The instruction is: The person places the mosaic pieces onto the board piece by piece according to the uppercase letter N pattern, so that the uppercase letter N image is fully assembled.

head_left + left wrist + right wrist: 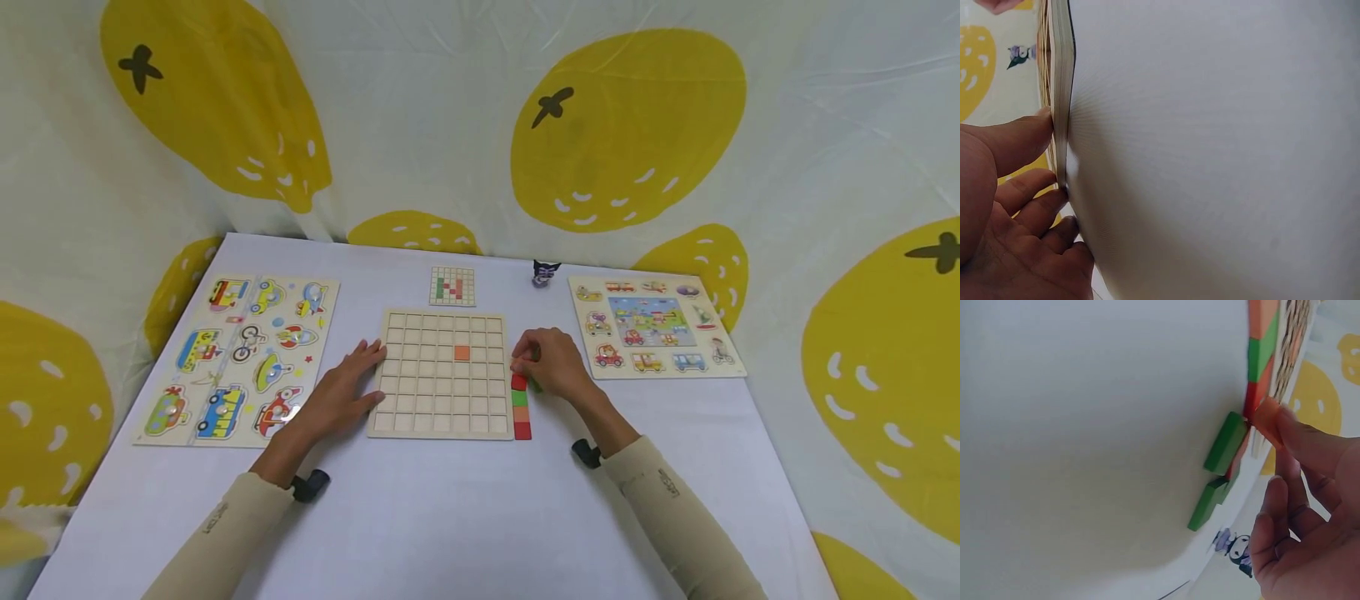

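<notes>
A wooden grid board (420, 379) lies flat in front of me, with one orange tile (462, 353) in a cell right of centre. My left hand (341, 390) rests by the board's left side, thumb and fingertips against its edge, fingers spread. Between thumb and fingers, my right hand (553, 362) pinches an orange tile (1266, 422) at the board's right side. Below that hand runs a column of square tiles along the board's edge, among them a green tile (520, 398) and a red tile (522, 431). Loose green tiles (1225, 444) lie beside it, partly hidden by the hand in the head view.
A small pattern card (452, 287) with coloured squares lies behind the board. Vehicle puzzle boards flank it, a left puzzle (281, 392) and a right puzzle (652, 321). A small dark figurine (544, 273) stands at the back, near the lemon-print curtain (420, 100).
</notes>
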Demonstrator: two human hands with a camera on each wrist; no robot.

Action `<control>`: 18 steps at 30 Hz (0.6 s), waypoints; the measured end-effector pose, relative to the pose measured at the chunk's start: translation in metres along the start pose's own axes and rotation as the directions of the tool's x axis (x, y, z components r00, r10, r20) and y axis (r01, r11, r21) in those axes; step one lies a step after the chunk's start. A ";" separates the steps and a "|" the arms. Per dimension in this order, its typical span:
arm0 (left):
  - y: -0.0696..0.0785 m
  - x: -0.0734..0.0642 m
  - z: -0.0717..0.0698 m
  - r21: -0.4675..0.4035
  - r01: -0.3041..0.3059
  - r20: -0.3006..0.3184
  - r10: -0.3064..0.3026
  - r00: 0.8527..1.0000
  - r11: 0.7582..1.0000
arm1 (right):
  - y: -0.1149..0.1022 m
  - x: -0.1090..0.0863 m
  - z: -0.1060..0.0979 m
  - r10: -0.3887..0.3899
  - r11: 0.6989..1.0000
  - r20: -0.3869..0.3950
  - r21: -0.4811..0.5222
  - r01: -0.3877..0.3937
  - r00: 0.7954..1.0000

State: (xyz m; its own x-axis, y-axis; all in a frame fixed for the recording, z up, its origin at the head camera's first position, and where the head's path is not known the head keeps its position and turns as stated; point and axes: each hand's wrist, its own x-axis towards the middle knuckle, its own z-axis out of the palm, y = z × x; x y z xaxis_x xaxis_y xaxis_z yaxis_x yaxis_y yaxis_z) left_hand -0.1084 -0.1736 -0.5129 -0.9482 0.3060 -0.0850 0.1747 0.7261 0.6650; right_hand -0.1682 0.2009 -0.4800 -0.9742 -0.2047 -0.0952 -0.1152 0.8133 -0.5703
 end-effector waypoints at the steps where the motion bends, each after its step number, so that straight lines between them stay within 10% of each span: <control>1: 0.000 0.000 0.000 0.000 0.002 0.003 -0.002 1.000 1.000 | -0.001 -0.001 0.000 -0.004 1.000 -0.012 0.008 0.004 1.000; 18: 0.002 -0.001 0.000 0.003 0.003 -0.008 -0.003 1.000 1.000 | -0.037 -0.009 0.021 -0.010 0.991 0.002 0.134 0.009 1.000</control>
State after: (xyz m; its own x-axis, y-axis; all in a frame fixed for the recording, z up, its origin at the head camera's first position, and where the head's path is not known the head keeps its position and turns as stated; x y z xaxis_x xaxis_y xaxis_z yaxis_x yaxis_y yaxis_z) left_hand -0.1071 -0.1721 -0.5113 -0.9509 0.2987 -0.0808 0.1727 0.7288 0.6626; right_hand -0.1508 0.1611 -0.4757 -0.9726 -0.2137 -0.0914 -0.0970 0.7308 -0.6756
